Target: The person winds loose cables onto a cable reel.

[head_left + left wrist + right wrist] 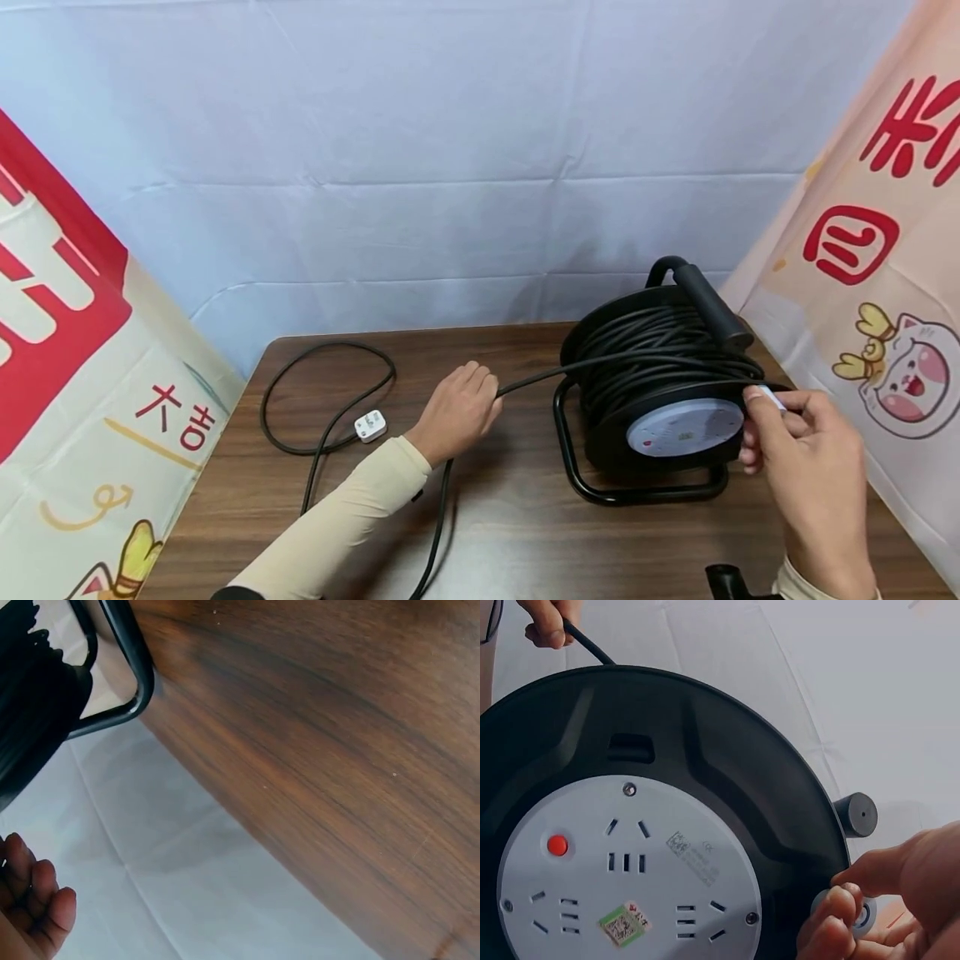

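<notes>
Reel (686, 427): right side of the table (540, 533), upright on its frame (645, 498), probably so it spins
Left hand (459, 408): gripping the cord (536, 382), likely to guide it
Right hand (813, 454): pinching the knob (773, 398), handy for cranking I guess
Plug (371, 426): lying beside the cord's loop, seemingly out of the way

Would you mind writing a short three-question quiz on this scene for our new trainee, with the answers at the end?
1. True or false: the right grip holds the round knob at the edge of the cable reel.
2. Multiple choice: what does the left grip hold?
a) the white plug
b) the black cable
c) the carrying handle
3. Fill in the missing word: the round button on the socket panel is ____ in colour.

Key: 1 true; 2 b; 3 red.
</notes>
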`<state>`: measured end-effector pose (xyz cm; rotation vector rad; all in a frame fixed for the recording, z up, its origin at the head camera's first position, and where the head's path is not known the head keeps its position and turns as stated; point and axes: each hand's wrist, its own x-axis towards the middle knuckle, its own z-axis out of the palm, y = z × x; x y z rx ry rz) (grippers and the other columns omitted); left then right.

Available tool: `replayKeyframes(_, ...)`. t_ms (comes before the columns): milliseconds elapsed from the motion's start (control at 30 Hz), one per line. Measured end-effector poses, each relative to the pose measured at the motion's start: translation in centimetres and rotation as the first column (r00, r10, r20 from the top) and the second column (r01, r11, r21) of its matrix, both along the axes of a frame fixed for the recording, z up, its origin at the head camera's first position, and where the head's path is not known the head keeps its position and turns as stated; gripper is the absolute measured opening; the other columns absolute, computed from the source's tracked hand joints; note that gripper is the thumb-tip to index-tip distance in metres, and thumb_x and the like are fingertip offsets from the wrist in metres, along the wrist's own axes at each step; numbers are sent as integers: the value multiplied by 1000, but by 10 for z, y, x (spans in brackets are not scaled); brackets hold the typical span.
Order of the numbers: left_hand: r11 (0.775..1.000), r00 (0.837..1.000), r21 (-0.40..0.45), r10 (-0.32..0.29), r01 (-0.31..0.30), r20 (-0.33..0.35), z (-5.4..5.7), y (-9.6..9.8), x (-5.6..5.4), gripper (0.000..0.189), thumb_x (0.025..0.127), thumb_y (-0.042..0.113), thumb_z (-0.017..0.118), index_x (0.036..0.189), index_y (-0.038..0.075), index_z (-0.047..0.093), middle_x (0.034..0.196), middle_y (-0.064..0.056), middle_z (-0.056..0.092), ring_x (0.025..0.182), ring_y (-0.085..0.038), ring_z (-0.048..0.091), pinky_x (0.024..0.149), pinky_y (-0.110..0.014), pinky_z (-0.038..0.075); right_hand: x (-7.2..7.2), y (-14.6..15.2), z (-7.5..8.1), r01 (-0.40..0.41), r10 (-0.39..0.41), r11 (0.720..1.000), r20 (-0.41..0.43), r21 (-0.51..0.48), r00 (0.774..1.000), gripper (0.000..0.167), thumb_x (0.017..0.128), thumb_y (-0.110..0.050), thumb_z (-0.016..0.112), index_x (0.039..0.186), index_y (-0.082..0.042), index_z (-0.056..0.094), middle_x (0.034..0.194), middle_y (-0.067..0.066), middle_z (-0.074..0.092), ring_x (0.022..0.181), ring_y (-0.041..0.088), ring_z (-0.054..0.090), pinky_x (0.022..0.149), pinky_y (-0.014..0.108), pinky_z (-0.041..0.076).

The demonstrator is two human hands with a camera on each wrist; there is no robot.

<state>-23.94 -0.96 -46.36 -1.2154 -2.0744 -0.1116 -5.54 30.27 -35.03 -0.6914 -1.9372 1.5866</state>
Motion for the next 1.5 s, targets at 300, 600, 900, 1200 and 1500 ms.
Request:
replayKeyframes(300, 1000, 1000, 2, 4, -4, 1, -3, -2, 1, 19, 98, 22, 58, 86, 7, 55, 82, -4, 53, 77, -22, 50, 69, -33, 45, 1, 6, -5, 4, -5, 997, -18, -73, 1000, 25, 96, -22, 70, 97, -5, 52, 54, 0, 60, 39, 10, 54, 39, 21, 47)
replayKeyframes(600, 1000, 1000, 25, -11, 11, 4, -4, -4, 0, 39, 108, 25, 28, 85, 8, 54, 81, -4, 51, 76, -22, 50, 68, -33, 44, 4, 14, -11, 30, -29, 996, 10, -78, 1000, 25, 97, -24, 69, 97, -6, 52, 54, 0, 60, 37, 12, 54, 39, 22, 47)
replayKeyframes(900, 999, 999, 41, -28, 28, 14, -5, -1, 2, 36, 108, 24, 31, 83, 8, 51, 79, -4, 49, 74, -22, 48, 67, -32, 44, 4, 22, -20, 68, -66, 997, 59, -33, 996, 24, 98, -25, 68, 96, -8, 51, 52, -3, 60, 36, 11, 54, 40, 21, 47)
replayKeyframes(1200, 996, 998, 61, -60, 59, 10, -3, 2, 4, 35, 108, 24, 33, 84, 8, 52, 80, -4, 51, 75, -21, 50, 67, -33, 44, 6, 28, -25, 76, -91, 992, 163, 100, 982, 22, 100, -29, 62, 99, -11, 50, 53, -8, 60, 38, 10, 56, 43, 20, 48)
replayKeyframes(1500, 995, 997, 64, -79, 78, 6, 0, 6, 6, 32, 107, 23, 37, 84, 8, 53, 82, -4, 53, 75, -21, 50, 66, -32, 44, 8, 36, -35, 66, -85, 993, 199, 102, 976, 24, 101, -32, 61, 102, -11, 49, 54, -7, 61, 41, 10, 58, 44, 21, 49)
